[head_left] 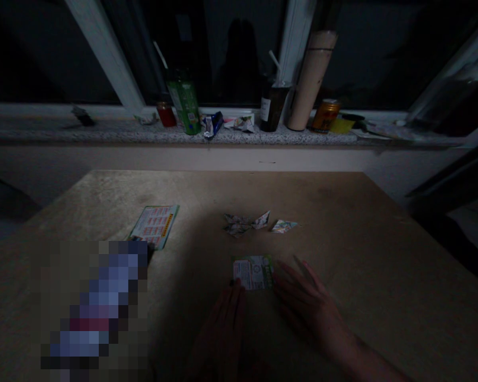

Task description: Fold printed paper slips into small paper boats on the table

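A small printed paper piece (255,273), roughly square, lies flat on the table between my hands. My left hand (225,318) rests at its lower left corner, fingers stretched and close together, fingertips touching the paper. Along the right edge, my right hand (302,294) lies with its fingers extended and its thumb raised a little. Beyond the paper sit a folded, pointed paper shape (238,224), a smaller folded piece (262,219) close beside it, and another folded paper piece (284,226) to the right. Shadow darkens both hands, so fine finger detail is hard to see.
A printed card (153,225) lies at the table's left, beside a pixelated blue object (99,302). On the stone windowsill (119,137) stand a green container (185,103), a dark cup with a straw (273,109), a tall beige tube (313,79) and an orange can (325,115).
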`<state>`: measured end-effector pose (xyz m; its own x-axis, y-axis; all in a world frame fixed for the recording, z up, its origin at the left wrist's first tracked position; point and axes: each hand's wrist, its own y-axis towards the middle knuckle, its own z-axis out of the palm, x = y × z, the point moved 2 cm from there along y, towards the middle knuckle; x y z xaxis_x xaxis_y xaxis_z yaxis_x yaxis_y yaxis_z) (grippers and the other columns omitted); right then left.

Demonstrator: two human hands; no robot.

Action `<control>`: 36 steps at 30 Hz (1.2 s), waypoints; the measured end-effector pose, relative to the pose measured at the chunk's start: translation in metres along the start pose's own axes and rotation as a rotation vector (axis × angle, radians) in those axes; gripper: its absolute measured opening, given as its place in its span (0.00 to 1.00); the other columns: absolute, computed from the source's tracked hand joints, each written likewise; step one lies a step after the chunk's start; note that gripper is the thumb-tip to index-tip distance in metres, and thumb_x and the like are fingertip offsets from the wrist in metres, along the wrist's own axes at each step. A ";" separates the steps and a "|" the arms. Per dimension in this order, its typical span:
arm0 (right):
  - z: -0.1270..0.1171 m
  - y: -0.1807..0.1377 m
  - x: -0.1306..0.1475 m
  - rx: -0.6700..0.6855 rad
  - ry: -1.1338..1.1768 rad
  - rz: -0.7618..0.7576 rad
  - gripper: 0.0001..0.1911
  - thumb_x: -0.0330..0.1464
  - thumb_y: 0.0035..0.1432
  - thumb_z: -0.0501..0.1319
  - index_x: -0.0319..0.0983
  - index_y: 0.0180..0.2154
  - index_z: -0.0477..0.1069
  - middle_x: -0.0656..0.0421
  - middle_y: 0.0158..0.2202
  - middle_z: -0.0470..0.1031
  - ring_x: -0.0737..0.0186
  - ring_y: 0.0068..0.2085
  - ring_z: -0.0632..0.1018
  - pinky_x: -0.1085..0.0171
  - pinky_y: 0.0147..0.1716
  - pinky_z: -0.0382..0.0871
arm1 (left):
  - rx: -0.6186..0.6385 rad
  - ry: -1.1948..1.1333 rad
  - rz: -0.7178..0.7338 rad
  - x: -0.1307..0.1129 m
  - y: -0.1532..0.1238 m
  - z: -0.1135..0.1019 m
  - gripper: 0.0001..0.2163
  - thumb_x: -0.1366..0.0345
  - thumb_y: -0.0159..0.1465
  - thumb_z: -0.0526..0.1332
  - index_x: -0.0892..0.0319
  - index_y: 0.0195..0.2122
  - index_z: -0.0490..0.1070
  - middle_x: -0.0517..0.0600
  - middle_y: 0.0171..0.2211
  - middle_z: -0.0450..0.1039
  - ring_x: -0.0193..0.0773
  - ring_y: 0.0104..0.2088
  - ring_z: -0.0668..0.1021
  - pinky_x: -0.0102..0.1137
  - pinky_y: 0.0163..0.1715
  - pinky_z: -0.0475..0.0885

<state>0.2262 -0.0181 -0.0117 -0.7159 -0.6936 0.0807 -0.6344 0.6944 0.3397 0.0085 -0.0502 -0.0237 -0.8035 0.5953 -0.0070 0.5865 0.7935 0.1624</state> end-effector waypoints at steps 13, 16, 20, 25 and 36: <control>0.001 0.000 0.006 -0.073 0.059 -0.021 0.17 0.28 0.60 0.55 0.40 0.51 0.68 0.58 0.47 0.76 0.56 0.56 0.69 0.44 0.63 0.44 | 0.125 -0.065 0.065 0.024 0.032 -0.018 0.34 0.45 0.63 0.47 0.69 0.61 0.55 0.61 0.62 0.53 0.49 0.61 0.59 0.40 0.58 0.55; -0.002 0.003 0.011 -0.049 0.099 -0.052 0.15 0.27 0.61 0.54 0.41 0.49 0.70 0.60 0.46 0.77 0.58 0.56 0.69 0.46 0.64 0.36 | 0.110 -0.069 0.046 0.028 0.047 -0.025 0.32 0.46 0.65 0.47 0.68 0.61 0.57 0.61 0.62 0.54 0.49 0.61 0.59 0.42 0.58 0.55; -0.011 0.010 0.017 0.061 0.200 -0.159 0.15 0.28 0.62 0.53 0.40 0.50 0.69 0.60 0.48 0.76 0.62 0.55 0.70 0.50 0.64 0.30 | 0.092 -0.046 0.039 0.032 0.056 -0.025 0.26 0.51 0.66 0.50 0.66 0.58 0.61 0.61 0.61 0.57 0.49 0.60 0.61 0.44 0.58 0.55; -0.013 0.017 0.016 0.241 0.284 -0.271 0.17 0.29 0.62 0.51 0.41 0.53 0.66 0.62 0.54 0.71 0.65 0.59 0.64 0.54 0.64 0.35 | 0.093 -0.020 0.045 0.036 0.059 -0.019 0.25 0.56 0.64 0.52 0.68 0.58 0.60 0.61 0.61 0.56 0.50 0.60 0.60 0.45 0.58 0.54; -0.004 0.043 -0.023 0.259 0.271 -0.151 0.31 0.39 0.57 0.59 0.39 0.61 0.55 0.55 0.62 0.59 0.57 0.63 0.56 0.49 0.62 0.43 | 0.045 -0.059 0.101 0.038 0.055 -0.015 0.25 0.61 0.65 0.53 0.60 0.62 0.53 0.57 0.63 0.53 0.48 0.62 0.58 0.47 0.59 0.53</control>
<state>0.2166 0.0265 0.0045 -0.5283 -0.7929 0.3036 -0.8037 0.5823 0.1221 0.0084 0.0138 -0.0005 -0.7332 0.6781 -0.0509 0.6695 0.7330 0.1203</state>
